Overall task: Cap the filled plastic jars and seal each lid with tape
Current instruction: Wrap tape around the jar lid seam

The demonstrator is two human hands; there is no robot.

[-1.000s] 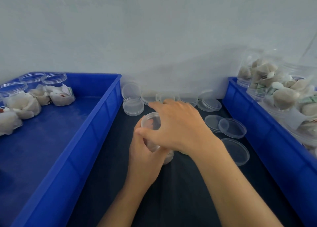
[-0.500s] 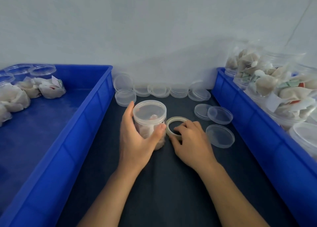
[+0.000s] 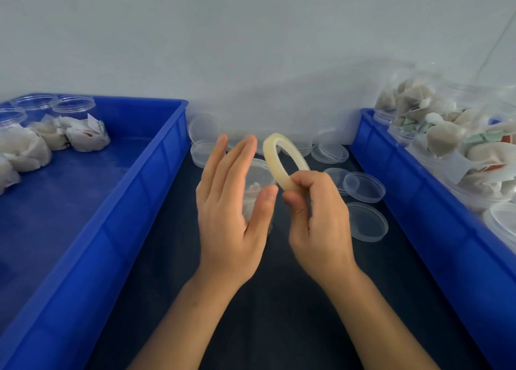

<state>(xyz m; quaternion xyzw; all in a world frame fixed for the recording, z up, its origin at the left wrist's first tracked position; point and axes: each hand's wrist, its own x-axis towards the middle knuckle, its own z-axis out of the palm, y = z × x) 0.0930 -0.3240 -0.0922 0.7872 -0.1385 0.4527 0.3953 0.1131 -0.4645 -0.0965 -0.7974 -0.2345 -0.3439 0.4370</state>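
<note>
You're at the taping step: your right hand pinches the tape roll just above the capped jar, left hand spread beside it; next, find the tape's loose end.

We face a plain pale grey-white wall across the far side, evenly lit, with soft shadows low on its right. Below it we see a dark surface running from the wall toward the near edge.

Capped jar stands between two crates, loose lids behind.
</note>
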